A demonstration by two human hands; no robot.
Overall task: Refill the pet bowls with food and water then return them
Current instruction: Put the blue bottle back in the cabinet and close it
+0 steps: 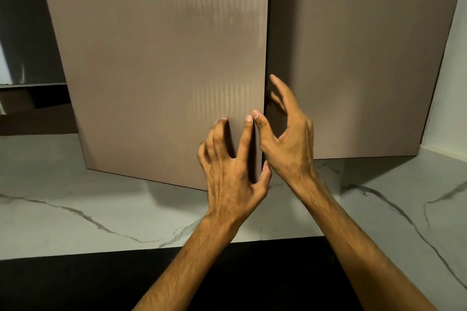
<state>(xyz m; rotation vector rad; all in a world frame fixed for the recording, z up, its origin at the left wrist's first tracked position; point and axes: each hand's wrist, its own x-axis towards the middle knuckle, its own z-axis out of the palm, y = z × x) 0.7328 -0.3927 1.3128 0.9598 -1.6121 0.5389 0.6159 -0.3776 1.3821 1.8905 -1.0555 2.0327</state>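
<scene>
- We see 2 bare forearms rising from the bottom edge toward a pair of tall taupe cabinet doors that hang above a white marble-veined countertop
- The left hand is on the left cabinet door, which stands slightly ajar, its lower right corner swung out toward us
- Its fingers are spread and bent, fingertips pressed to the door's front face near the right edge, while the thumb hooks round that edge low down; so it grips the door by its edge
- The right hand is raised at the dark gap between the 2 doors, back of the hand toward us, wrist tilted left
- Its fingers are loosely spread and partly extended; the thumb tip lies just beside the left index fingertip at the door edge, and the other fingers reach toward the right cabinet door. We cannot tell whether they touch it, and it holds nothing
- No pet bowls are in view
- A black counter front runs along the bottom
</scene>
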